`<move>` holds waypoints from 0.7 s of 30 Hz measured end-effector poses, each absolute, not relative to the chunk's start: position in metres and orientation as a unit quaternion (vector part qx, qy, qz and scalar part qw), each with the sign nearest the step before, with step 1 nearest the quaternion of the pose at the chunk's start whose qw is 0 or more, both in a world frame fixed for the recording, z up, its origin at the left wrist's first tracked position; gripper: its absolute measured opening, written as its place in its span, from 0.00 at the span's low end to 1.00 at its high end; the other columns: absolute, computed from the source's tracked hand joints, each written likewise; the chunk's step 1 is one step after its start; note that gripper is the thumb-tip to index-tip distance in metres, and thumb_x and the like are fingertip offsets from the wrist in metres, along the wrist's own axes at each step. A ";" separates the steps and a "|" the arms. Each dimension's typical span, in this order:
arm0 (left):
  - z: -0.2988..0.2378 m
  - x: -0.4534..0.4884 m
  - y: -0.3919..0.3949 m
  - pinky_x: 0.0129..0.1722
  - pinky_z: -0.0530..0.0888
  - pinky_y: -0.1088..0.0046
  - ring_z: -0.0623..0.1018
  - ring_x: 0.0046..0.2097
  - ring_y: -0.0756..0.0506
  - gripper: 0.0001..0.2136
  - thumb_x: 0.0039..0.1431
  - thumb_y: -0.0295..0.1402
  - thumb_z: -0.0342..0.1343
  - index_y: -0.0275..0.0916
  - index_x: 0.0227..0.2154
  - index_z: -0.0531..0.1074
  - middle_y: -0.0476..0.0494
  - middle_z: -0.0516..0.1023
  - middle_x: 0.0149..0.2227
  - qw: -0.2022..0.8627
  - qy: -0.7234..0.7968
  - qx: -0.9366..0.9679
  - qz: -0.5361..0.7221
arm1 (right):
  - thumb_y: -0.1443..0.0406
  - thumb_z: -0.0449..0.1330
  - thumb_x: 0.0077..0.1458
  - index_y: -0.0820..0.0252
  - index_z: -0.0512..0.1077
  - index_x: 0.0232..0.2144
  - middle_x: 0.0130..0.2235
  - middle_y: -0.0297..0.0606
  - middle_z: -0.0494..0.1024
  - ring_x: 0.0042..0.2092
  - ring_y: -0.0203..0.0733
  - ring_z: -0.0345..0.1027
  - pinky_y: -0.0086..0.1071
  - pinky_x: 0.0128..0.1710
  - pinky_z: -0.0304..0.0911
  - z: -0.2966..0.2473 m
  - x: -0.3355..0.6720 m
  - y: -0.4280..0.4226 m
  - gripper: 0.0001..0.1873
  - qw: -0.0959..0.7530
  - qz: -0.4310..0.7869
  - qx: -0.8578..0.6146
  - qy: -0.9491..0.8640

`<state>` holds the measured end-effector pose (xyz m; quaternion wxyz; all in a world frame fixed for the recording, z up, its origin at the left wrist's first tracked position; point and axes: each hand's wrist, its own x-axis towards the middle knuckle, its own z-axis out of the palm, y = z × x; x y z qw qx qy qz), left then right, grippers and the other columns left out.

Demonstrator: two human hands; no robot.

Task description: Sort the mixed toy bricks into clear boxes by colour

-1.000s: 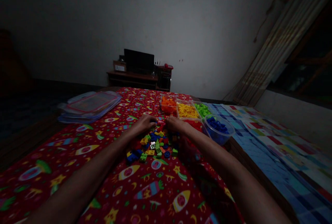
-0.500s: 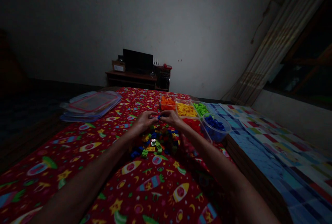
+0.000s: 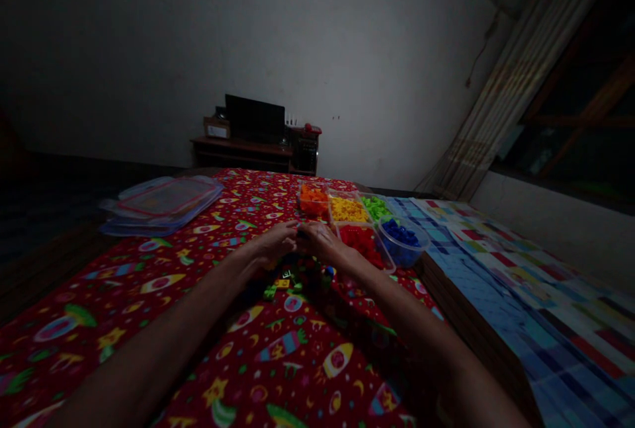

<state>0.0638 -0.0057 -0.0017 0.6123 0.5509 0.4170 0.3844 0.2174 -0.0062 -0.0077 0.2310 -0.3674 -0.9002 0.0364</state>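
My left hand and my right hand meet fingertip to fingertip above a heap of mixed coloured bricks on a red rocket-print cloth. Both hands have their fingers pinched together; what sits between them is too dark and small to name. Just right of my hands stand clear tubs of sorted bricks: orange, yellow, green, red and a round bowl of blue.
A stack of clear lids lies at the cloth's far left. A checked mat covers the surface to the right. A dark screen on a low wooden stand sits against the back wall. A curtain hangs at the right.
My hands lifted off the brick heap and came together above it, fingertips touching. The view shifted slightly left and down.
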 end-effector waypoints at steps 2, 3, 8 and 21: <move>0.004 0.066 -0.011 0.41 0.76 0.67 0.79 0.37 0.46 0.27 0.42 0.26 0.50 0.37 0.51 0.64 0.46 0.76 0.30 0.635 0.391 0.539 0.392 | 0.70 0.54 0.54 0.66 0.70 0.29 0.26 0.34 0.70 0.27 0.31 0.57 0.25 0.27 0.50 0.002 0.221 -0.011 0.05 0.251 0.046 -0.408 -0.877; 0.007 0.068 -0.014 0.44 0.76 0.66 0.79 0.39 0.45 0.28 0.43 0.26 0.51 0.36 0.52 0.62 0.44 0.77 0.33 0.648 0.371 0.535 0.395 | 0.70 0.54 0.54 0.67 0.71 0.28 0.25 0.33 0.69 0.26 0.31 0.56 0.24 0.26 0.50 0.007 0.224 -0.014 0.06 0.265 0.058 -0.425 -0.864; 0.016 0.073 -0.019 0.53 0.71 0.60 0.78 0.46 0.41 0.31 0.41 0.29 0.59 0.33 0.53 0.61 0.35 0.78 0.41 0.662 0.339 0.532 0.405 | 0.68 0.54 0.51 0.66 0.73 0.28 0.23 0.31 0.70 0.26 0.31 0.61 0.22 0.26 0.52 0.034 0.258 -0.025 0.08 0.329 0.092 -0.486 -0.804; 0.029 -0.005 0.005 0.47 0.74 0.60 0.78 0.44 0.38 0.20 0.41 0.40 0.56 0.34 0.37 0.76 0.39 0.81 0.38 0.396 0.467 0.668 0.423 | 0.66 0.59 0.51 0.67 0.74 0.45 0.45 0.50 0.78 0.46 0.45 0.71 0.30 0.42 0.62 0.063 0.429 -0.033 0.18 0.121 -0.120 -0.749 -0.640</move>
